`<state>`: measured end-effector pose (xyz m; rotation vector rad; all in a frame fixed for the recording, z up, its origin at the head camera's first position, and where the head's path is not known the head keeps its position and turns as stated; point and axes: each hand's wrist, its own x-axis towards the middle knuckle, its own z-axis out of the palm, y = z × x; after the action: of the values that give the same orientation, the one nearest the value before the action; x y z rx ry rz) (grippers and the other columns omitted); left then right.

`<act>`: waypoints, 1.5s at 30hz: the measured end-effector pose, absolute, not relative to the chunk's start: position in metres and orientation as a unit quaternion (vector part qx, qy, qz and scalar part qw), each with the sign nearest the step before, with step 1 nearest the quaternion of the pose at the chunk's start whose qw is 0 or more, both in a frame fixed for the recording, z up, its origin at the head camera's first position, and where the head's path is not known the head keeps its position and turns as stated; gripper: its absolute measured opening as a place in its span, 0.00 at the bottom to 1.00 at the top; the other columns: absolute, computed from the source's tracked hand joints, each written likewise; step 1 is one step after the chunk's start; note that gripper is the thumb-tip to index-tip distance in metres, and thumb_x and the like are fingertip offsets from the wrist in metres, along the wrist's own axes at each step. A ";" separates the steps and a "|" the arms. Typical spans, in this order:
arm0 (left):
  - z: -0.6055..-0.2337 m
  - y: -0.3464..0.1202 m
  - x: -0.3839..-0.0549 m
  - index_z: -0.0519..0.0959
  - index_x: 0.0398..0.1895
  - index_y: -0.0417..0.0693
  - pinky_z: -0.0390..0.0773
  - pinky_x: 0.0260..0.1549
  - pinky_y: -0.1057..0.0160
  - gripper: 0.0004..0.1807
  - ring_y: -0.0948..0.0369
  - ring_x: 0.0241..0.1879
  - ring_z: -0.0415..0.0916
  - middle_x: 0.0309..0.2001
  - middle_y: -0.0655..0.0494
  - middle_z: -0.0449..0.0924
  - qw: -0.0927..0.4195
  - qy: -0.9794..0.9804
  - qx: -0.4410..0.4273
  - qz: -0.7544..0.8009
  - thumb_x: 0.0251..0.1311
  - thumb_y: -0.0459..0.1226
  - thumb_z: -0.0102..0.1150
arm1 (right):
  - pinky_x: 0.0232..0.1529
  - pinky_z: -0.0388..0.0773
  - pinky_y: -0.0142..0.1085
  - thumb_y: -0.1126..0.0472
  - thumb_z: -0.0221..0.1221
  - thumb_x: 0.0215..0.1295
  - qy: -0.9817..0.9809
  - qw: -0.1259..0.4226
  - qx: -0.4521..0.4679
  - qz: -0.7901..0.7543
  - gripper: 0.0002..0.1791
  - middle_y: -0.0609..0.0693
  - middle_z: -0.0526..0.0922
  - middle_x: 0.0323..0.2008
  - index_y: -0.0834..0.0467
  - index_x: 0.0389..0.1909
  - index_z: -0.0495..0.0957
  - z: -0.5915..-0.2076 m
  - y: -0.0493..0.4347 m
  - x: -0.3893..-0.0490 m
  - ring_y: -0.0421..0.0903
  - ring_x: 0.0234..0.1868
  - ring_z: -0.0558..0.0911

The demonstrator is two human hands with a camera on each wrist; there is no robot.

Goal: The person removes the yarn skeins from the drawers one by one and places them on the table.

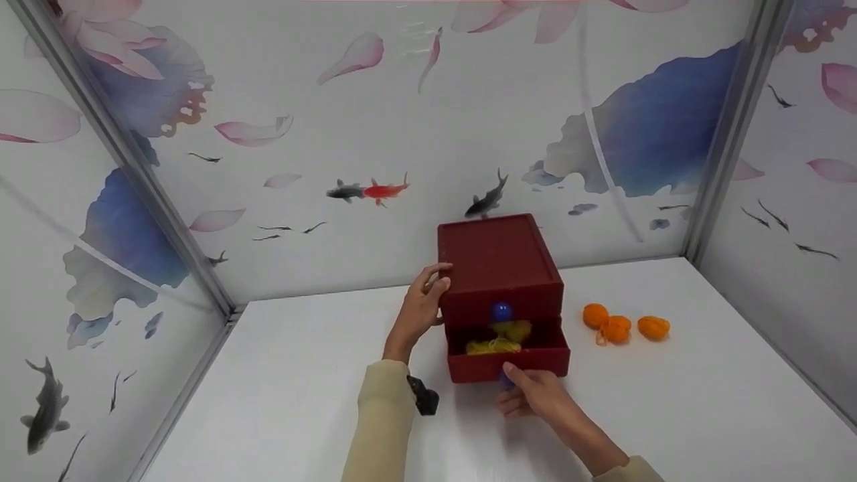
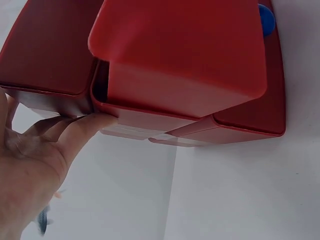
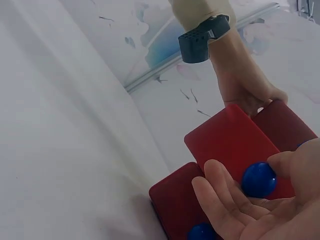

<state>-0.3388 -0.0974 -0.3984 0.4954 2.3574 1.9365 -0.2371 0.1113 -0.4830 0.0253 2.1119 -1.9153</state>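
Observation:
A dark red drawer cabinet (image 1: 495, 254) stands on the table, its middle drawer (image 1: 469, 368) pulled out. Inside that drawer lie yellow balls of yarn (image 1: 492, 346), partly hidden by the upper drawer. My right hand (image 1: 539, 395) pinches the drawer's blue knob (image 3: 259, 180) between thumb and fingers. Against the cabinet's left side rests my left hand (image 1: 420, 304), fingertips at the upper edge in the head view. Its fingers (image 2: 82, 130) lie along the side wall in the left wrist view. Another blue knob (image 1: 501, 311) is on the top drawer, and one (image 3: 201, 232) is on the bottom drawer.
Several orange balls of yarn (image 1: 616, 329) lie on the white table (image 1: 301, 388) to the right of the cabinet. A patterned back wall (image 1: 375, 248) rises close behind the cabinet, with side panels at left and right. A black wrist device (image 1: 423, 395) sits on my left wrist.

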 end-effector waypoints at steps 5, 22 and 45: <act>-0.413 -0.095 -0.348 0.65 0.60 0.68 0.78 0.35 0.49 0.20 0.54 0.52 0.73 0.62 0.50 0.66 0.013 0.768 0.156 0.620 0.66 0.53 0.42 | 0.35 0.80 0.39 0.35 0.47 0.62 0.747 0.160 -0.004 -0.645 0.37 0.55 0.84 0.31 0.68 0.44 0.75 -0.482 0.115 -0.227 0.45 0.30 0.84; -0.390 -0.096 -0.327 0.63 0.63 0.56 0.77 0.36 0.47 0.21 0.51 0.52 0.72 0.61 0.44 0.67 0.024 0.766 0.159 0.623 0.68 0.46 0.42 | 0.36 0.80 0.39 0.32 0.45 0.59 0.762 0.232 -0.017 -0.605 0.38 0.51 0.84 0.29 0.65 0.43 0.76 -0.476 0.120 -0.209 0.44 0.29 0.83; -0.389 -0.096 -0.329 0.64 0.63 0.55 0.78 0.36 0.47 0.22 0.53 0.51 0.73 0.61 0.43 0.67 0.023 0.768 0.163 0.619 0.68 0.46 0.42 | 0.32 0.79 0.36 0.34 0.48 0.59 0.808 0.263 -0.013 -0.526 0.32 0.50 0.82 0.25 0.61 0.37 0.78 -0.469 0.129 -0.189 0.43 0.24 0.80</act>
<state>-0.3288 -0.0964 -0.3887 0.5034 2.3791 1.9169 -0.1889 0.1290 -0.4686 -0.0360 2.1859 -1.4236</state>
